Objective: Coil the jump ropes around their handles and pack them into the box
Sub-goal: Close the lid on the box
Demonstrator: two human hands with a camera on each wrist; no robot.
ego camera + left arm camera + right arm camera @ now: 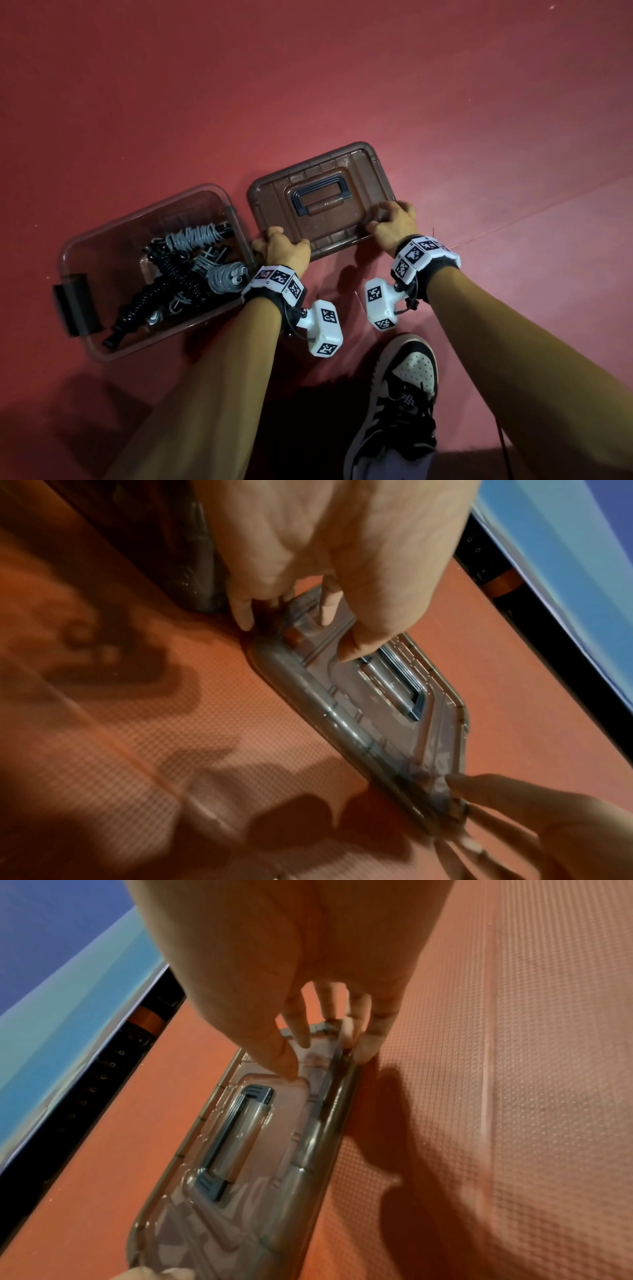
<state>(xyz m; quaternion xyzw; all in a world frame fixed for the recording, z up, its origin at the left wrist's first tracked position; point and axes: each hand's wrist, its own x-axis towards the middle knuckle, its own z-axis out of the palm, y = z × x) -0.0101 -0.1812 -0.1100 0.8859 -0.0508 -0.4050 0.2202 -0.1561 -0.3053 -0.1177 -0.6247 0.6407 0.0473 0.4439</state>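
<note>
coiled jump ropes (178,274) already inside open box (102,353) on red floor (308,85). left hand (279,248) and right hand (394,222) each grip lid (322,209) edge; closing box likely remains.

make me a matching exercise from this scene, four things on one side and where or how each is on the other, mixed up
Things:
1. lid
2. coiled jump ropes
3. left hand
4. right hand

Places or states:
a. lying in the open box
b. gripping the lid's near right corner
c. flat on the red floor, beside the box
d. gripping the lid's near left corner

Pairs: 1-c, 2-a, 3-d, 4-b
</note>
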